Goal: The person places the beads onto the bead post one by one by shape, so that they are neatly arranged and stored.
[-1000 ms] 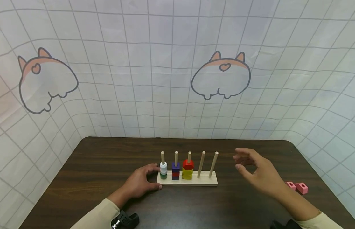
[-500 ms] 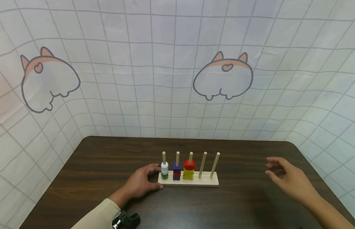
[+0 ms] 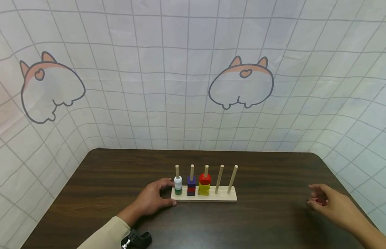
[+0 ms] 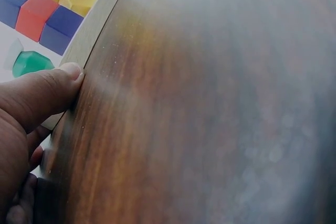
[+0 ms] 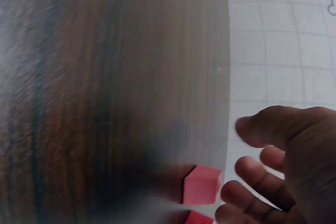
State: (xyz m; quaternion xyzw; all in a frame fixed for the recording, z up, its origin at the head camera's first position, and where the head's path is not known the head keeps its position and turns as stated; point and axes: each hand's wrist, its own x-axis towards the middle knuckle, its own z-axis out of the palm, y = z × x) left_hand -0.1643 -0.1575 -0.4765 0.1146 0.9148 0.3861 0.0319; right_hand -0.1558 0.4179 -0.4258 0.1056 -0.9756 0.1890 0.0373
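Note:
A pale wooden peg board (image 3: 218,198) stands near the table's middle, its left end held between the thumb and fingers of my left hand (image 3: 150,199). White and green beads (image 3: 178,185) sit on its first peg, blue and red blocks (image 3: 191,186) on the second, red and yellow ones (image 3: 204,184) on the third. The two right pegs are bare. Far to the right, my right hand (image 3: 333,207) hovers with loosely bent fingers around two pink blocks. In the right wrist view one pink block (image 5: 201,185) lies beside the fingertips, and the other pink block (image 5: 198,217) is partly cut off.
The dark wood table (image 3: 242,224) has its right edge close to the right hand. A white grid-patterned cloth (image 3: 186,86) hangs behind and around it. A black strap (image 3: 137,238) is on the left wrist.
My right hand has moved right and down, away from the board and over to the pink blocks, now largely covering them in the head view. The left hand keeps its hold on the board.

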